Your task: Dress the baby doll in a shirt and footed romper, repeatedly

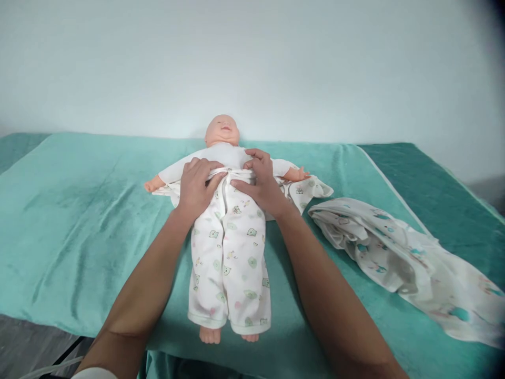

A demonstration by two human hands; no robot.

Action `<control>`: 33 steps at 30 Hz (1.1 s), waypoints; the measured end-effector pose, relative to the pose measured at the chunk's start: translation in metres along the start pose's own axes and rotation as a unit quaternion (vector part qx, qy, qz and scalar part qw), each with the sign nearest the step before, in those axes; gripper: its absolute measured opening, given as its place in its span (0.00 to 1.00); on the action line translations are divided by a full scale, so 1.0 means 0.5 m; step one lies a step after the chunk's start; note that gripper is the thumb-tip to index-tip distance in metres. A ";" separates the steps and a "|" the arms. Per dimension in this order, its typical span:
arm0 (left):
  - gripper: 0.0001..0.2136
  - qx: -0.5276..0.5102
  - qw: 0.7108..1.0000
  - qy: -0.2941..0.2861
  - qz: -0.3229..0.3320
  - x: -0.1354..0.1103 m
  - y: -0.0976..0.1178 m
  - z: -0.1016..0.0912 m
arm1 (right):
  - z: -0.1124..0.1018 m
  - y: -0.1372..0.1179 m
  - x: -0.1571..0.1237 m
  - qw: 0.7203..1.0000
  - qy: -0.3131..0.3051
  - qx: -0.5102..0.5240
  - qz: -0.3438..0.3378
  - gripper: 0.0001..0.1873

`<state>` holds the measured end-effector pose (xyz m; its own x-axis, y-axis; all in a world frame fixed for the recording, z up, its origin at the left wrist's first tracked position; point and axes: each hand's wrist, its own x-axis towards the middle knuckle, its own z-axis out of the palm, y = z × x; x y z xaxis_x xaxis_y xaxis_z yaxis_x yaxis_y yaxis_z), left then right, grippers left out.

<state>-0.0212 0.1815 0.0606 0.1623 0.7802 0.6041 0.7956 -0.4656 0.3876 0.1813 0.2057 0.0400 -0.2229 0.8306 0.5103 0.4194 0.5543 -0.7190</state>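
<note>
A baby doll (222,130) lies on its back, head towards the wall, arms spread and feet towards me. It wears printed white baby pants (244,252) and has a plain white cloth torso (226,153). My left hand (199,184) grips the waistband on the left, thumb and fingers closed on the fabric. On the other side my right hand (262,181) pinches the waistband near the middle, its index finger resting on the torso. A printed white baby shirt (311,189) lies spread beneath the doll's back and arms.
A crumpled white cloth (374,242) with teal prints lies to the right. Green velvety covers (98,226) drape the table, which meets a pale wall (252,63) at the back. A white cable (51,368) shows at the lower left.
</note>
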 end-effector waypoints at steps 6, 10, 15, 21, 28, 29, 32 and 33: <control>0.10 0.011 0.999 0.035 -0.008 -0.015 -0.010 0.009 | -0.002 -0.024 -0.012 0.998 0.047 -0.012 -0.036 0.18; 0.12 0.015 0.998 0.054 -0.031 -0.030 -0.019 0.012 | -0.008 -0.024 -0.022 0.997 0.054 -0.022 -0.042 0.23; 0.16 -0.003 0.995 0.052 -0.086 -0.060 -0.028 -0.002 | -0.014 -0.027 -0.036 0.997 0.038 -0.059 0.040 0.30; 0.16 -0.074 0.981 -0.019 -0.176 -0.102 -0.042 -0.030 | -0.049 -0.031 -0.059 0.989 -0.074 -0.040 0.123 0.29; 0.20 -0.242 0.942 -0.117 -0.203 -0.139 -0.043 -0.059 | -0.098 -0.044 -0.095 0.957 -0.221 -0.013 0.187 0.29; 0.20 -0.240 0.943 -0.115 -0.201 -0.141 -0.042 -0.059 | -0.096 -0.047 -0.097 0.957 -0.219 -0.012 0.192 0.30; 0.17 -0.173 0.968 -0.067 -0.168 -0.144 -0.036 -0.055 | -0.081 -0.057 -0.102 0.961 -0.196 -0.018 0.195 0.26; 0.17 -0.141 0.977 -0.045 -0.150 -0.146 -0.034 -0.052 | -0.075 -0.061 -0.105 0.964 -0.185 -0.026 0.190 0.25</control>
<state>-0.0619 0.1219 0.0280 0.0064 0.9272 0.3745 0.6244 -0.2962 0.7228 0.2131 0.1434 0.0528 -0.3388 0.9408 0.0040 0.5749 0.2104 -0.7907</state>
